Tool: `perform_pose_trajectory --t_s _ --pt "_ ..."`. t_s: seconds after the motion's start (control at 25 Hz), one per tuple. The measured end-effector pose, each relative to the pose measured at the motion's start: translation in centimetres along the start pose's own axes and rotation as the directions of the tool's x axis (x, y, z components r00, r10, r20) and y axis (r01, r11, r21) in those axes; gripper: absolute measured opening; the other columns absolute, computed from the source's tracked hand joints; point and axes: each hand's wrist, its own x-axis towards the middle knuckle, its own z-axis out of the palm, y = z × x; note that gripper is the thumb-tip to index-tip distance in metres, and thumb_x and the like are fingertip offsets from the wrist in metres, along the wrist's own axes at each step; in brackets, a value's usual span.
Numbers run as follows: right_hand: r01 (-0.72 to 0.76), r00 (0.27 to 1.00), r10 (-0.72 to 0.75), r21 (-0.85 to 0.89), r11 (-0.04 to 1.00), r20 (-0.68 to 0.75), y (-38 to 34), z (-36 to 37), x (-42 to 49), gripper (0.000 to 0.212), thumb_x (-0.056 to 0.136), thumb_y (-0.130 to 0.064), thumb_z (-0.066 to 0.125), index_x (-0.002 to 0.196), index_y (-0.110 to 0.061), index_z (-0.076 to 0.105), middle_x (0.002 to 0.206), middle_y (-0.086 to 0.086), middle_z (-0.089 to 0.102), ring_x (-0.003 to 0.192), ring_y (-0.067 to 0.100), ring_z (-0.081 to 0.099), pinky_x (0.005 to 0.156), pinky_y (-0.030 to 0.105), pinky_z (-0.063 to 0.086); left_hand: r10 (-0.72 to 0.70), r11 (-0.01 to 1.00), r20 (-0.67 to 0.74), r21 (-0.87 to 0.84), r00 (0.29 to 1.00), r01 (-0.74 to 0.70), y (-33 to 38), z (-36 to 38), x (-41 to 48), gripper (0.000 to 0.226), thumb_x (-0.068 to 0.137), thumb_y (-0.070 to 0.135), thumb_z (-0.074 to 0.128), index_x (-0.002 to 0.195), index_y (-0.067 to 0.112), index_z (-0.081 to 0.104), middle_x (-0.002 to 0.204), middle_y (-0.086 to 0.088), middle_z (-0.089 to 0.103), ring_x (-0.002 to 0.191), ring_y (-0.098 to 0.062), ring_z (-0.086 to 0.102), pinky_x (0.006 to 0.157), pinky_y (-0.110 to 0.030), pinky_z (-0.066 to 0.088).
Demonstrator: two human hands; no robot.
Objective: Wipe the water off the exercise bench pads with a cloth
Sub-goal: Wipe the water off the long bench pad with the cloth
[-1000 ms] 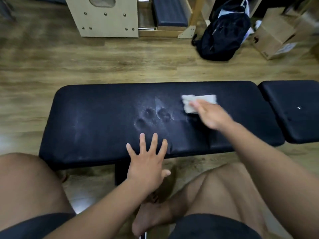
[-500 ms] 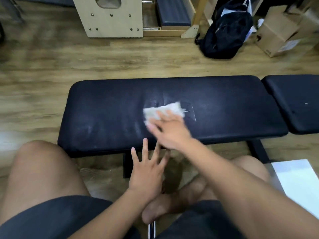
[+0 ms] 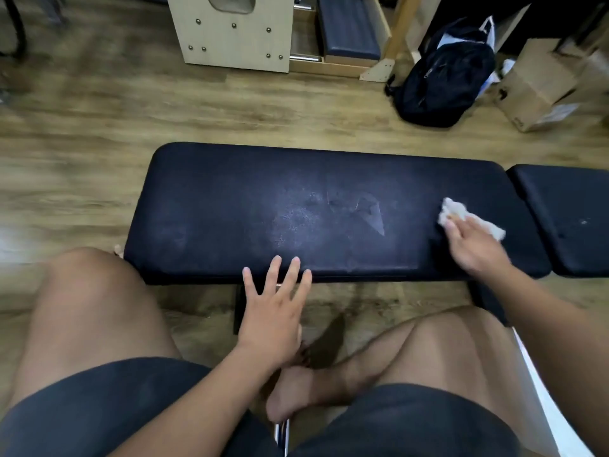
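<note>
A long black bench pad (image 3: 230, 206) lies across the middle of the view, with a dull damp smear and a triangular mark near its centre. A second, shorter black pad (image 3: 570, 219) adjoins it on the right. My right hand (image 3: 471, 242) presses a white cloth (image 3: 456, 211) flat onto the right end of the long pad. The cloth sticks out from under my fingers on both sides. My left hand (image 3: 273, 308) has its fingers spread and straight, fingertips touching the pad's near edge.
My bare knees and a foot fill the bottom of the view. Beyond the bench on the wooden floor stand a black backpack (image 3: 441, 74), a cardboard box (image 3: 540, 90) and a wooden frame with a dark cushion (image 3: 349, 31). A white sheet (image 3: 540, 400) lies at lower right.
My right hand swept the cloth from the pad's right part to its centre, then back to the right end. My left hand stayed at the pad's near edge.
</note>
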Motion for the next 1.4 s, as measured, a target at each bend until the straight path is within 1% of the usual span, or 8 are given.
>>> perform_pose_trajectory --t_s 0.16,0.28,0.48,0.8,0.96,1.2,1.32,1.4 --pt "-0.198 0.972 0.194 -0.015 0.980 -0.134 -4.9 1.9 -2.8 0.066 0.094 -0.058 0.011 0.129 -0.019 0.052 0.135 0.017 0.048 0.125 0.039 0.042 0.105 0.051 0.033 -0.027 0.999 -0.049 -0.048 0.998 0.024 0.0 -0.3 0.5 0.080 0.086 0.035 0.054 0.155 0.024 0.015 0.164 -0.005 0.013 0.149 -0.035 0.009 0.109 -0.073 0.012" --pt "0.051 0.995 -0.054 -0.036 0.998 -0.089 -14.4 5.7 -8.8 0.062 0.095 -0.058 0.012 0.144 -0.029 0.038 0.154 0.006 0.031 0.141 0.033 0.025 0.115 0.049 0.017 -0.110 0.976 -0.218 -0.206 0.970 0.065 -0.8 -0.7 1.0 0.075 0.074 0.027 0.066 0.145 0.020 0.041 0.147 -0.007 0.046 0.135 -0.034 0.040 0.101 -0.063 0.038" --pt "0.458 0.889 -0.457 -0.049 0.888 0.036 -17.1 8.2 -14.2 0.059 0.092 -0.059 0.016 0.145 -0.037 0.033 0.156 -0.005 0.028 0.144 0.025 0.021 0.118 0.043 0.015 -0.201 0.945 -0.362 -0.315 0.910 0.083 -3.5 -0.7 1.4 0.066 0.074 0.015 0.069 0.137 0.012 0.050 0.139 -0.012 0.053 0.127 -0.035 0.047 0.090 -0.054 0.049" --pt "-0.127 0.992 0.127 0.052 0.991 -0.007 6.5 0.2 -2.4 0.056 0.097 -0.054 0.027 0.148 -0.030 0.029 0.159 0.008 0.019 0.144 0.031 0.019 0.116 0.046 0.021 -0.173 0.962 -0.305 -0.256 0.936 0.095 -2.5 0.9 2.3 0.075 0.081 0.028 0.069 0.148 0.020 0.035 0.160 -0.012 0.023 0.149 -0.038 0.013 0.115 -0.068 0.012" --pt "-0.216 0.961 0.242 0.184 0.959 -0.136 2.1 2.0 -4.0 0.068 0.092 -0.061 0.018 0.141 -0.022 0.042 0.152 0.013 0.033 0.139 0.036 0.028 0.113 0.050 0.024 -0.136 0.971 -0.268 -0.227 0.954 0.075 -1.8 1.5 2.8 0.079 0.081 0.045 0.056 0.152 0.024 0.028 0.164 -0.010 0.013 0.150 -0.038 0.006 0.111 -0.074 0.006" --pt "0.305 0.952 -0.304 0.048 0.951 -0.031 -14.4 8.8 -15.1 0.068 0.092 -0.056 0.016 0.150 -0.022 0.027 0.160 0.006 0.013 0.148 0.029 0.000 0.120 0.048 0.004 -0.191 0.928 -0.289 -0.366 0.938 0.076 -1.6 1.3 3.6 0.088 0.076 0.051 0.051 0.154 0.025 0.021 0.165 -0.009 -0.007 0.149 -0.042 -0.012 0.109 -0.074 0.001" --pt "0.531 0.848 -0.530 0.023 0.847 -0.013 -12.0 8.8 -13.9 0.060 0.095 -0.051 0.027 0.148 -0.023 0.032 0.160 0.004 0.016 0.148 0.027 0.003 0.120 0.048 0.007 -0.159 0.938 -0.264 -0.340 0.951 0.062 -1.7 1.2 3.5 0.092 0.073 0.056 0.044 0.156 0.027 0.016 0.165 -0.009 -0.012 0.147 -0.044 -0.015 0.108 -0.076 0.000" --pt "0.466 0.879 -0.465 -0.010 0.885 -0.108 -6.6 8.6 -11.7 0.056 0.094 -0.046 0.036 0.145 -0.022 0.038 0.155 0.008 0.031 0.144 0.031 0.021 0.116 0.049 0.022 -0.142 0.964 -0.207 -0.252 0.968 0.088 -1.5 1.1 3.6 0.093 0.074 0.058 0.043 0.156 0.034 0.009 0.164 -0.009 -0.013 0.145 -0.050 -0.015 0.108 -0.077 0.000"
